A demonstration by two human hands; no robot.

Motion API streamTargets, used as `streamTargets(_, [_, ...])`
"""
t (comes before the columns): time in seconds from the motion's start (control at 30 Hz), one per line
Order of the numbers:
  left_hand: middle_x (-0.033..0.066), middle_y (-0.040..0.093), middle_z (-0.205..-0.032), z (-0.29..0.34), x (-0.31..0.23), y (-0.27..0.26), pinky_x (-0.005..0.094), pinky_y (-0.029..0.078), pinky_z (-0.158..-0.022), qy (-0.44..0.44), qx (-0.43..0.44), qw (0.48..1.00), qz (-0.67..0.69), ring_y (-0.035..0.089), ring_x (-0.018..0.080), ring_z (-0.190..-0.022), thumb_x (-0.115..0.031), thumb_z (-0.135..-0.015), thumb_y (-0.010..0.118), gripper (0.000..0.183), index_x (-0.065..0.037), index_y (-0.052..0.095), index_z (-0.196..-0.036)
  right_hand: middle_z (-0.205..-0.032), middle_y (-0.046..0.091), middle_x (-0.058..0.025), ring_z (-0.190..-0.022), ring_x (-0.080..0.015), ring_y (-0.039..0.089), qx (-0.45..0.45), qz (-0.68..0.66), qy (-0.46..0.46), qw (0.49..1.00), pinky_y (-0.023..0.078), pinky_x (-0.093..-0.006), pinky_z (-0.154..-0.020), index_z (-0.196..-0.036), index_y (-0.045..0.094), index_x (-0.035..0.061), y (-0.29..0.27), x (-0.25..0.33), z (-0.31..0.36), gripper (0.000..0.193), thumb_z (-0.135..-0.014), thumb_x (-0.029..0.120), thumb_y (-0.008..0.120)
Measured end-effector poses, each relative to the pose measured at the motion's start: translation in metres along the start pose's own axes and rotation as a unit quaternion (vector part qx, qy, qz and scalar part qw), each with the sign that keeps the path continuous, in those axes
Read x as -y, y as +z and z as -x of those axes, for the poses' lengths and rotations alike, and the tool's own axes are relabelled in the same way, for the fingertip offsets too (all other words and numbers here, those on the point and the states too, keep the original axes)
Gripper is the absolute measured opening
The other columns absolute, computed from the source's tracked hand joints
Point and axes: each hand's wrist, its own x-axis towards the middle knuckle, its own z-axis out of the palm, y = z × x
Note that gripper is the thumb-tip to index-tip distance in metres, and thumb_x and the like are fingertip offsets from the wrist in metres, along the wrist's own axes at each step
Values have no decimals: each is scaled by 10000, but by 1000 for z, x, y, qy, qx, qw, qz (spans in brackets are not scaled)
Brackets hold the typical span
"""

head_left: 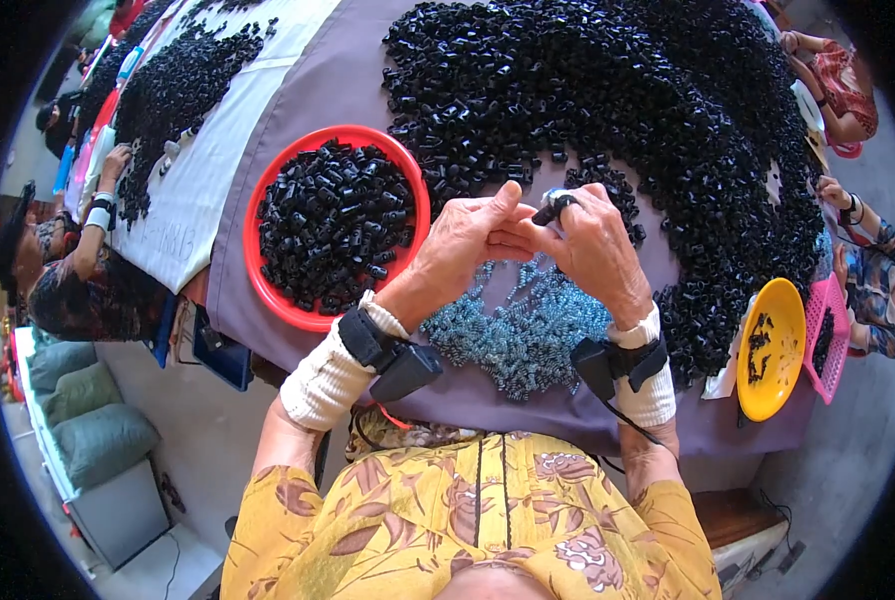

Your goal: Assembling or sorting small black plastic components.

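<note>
My left hand (pixel 468 240) and my right hand (pixel 598 245) meet over the table, their fingertips close together. Pinched in the right fingers is a small black plastic part (pixel 545 214), with a dark band around one of those fingers. The left thumb points up and its other fingers are curled toward the right hand; whatever they hold is hidden. Below both hands lies a heap of small bluish metal springs (pixel 523 335). To the left, a red round basin (pixel 255 225) is full of black plastic parts (pixel 333 225).
A huge pile of black parts (pixel 608 90) spreads over the purple-grey tablecloth (pixel 308 90). At right stand a yellow plate (pixel 783 350) and a pink basket (pixel 834 340). Co-workers' hands (pixel 118 160) show at both sides. Green cushions (pixel 103 440) lie at lower left.
</note>
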Motion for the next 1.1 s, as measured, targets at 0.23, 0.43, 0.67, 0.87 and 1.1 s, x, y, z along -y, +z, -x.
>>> streamTargets(0.23, [109,650,-875,5,2,-1,322,537,-751,44,6,998,-35,646,185,-800,-277,-938,495,321,13,606,-1016,-636,572,-115,-605,-275,557,23,-27,37,999,406,-388,-656,-705,574,38,-8,-5,-2,282,-731,289,699])
streamTargets(0.43, [102,651,-847,30,-17,-44,342,530,-739,154,-170,966,118,638,198,-778,-319,-950,460,345,-5,589,-1009,-689,593,-141,-620,-309,568,-7,-25,132,991,429,-384,-580,-769,595,4,-24,-45,21,227,-743,206,694])
streamTargets(0.67, [62,624,-707,60,-17,-89,309,522,-607,138,-205,955,164,610,170,-626,-404,-936,460,408,-27,607,-885,-725,603,-168,-665,-335,598,141,-72,163,974,471,-394,-591,-752,593,-19,-17,-29,37,183,-688,123,688])
streamTargets(0.87, [55,629,-718,43,-13,-51,270,518,-586,102,-145,982,71,612,143,-627,-244,-917,542,238,-19,622,-915,-753,605,-159,-705,-323,609,198,74,94,973,487,-403,-624,-727,568,-23,1,-22,35,181,-724,133,661])
streamTargets(1.1, [38,642,-784,22,-6,-27,239,513,-622,58,-88,993,-48,618,107,-687,-212,-913,553,207,-26,624,-970,-735,599,-179,-663,-321,609,77,-19,171,982,483,-389,-593,-767,586,-42,-8,-45,24,182,-760,123,663])
